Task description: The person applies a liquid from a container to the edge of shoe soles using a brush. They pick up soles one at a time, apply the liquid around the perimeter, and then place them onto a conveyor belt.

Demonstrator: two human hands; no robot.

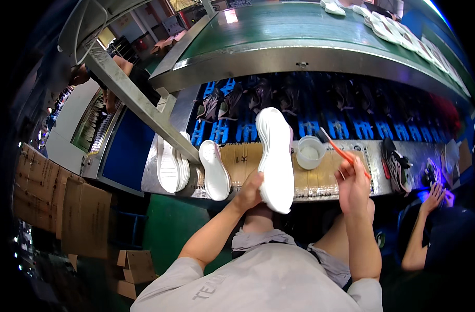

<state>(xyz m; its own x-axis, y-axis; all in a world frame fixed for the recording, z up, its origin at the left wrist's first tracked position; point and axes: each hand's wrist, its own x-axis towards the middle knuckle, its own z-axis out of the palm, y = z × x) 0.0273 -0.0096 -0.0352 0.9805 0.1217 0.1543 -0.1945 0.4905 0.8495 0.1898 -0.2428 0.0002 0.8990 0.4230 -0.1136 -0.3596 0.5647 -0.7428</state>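
Observation:
My left hand [250,191] is closed on the side of a white shoe sole [277,166], held upright in front of me over the bench edge. In my right hand [354,187] is an orange-handled brush [342,152], its dark bristle end pointing up and left. A translucent white cup [309,153] stands between the two hands on a flattened cardboard sheet [242,156]. Left of the held sole, a single white sole [214,171] lies on the bench. Beside that one is a stack of white soles [171,165].
Behind the cardboard, dark shoe uppers [259,94] sit in a row on blue holders [307,127]. A green conveyor [279,28] above carries white soles. A dark shoe [396,165] lies to the right, near another person's hands [434,197]. Cardboard boxes [86,218] stand left.

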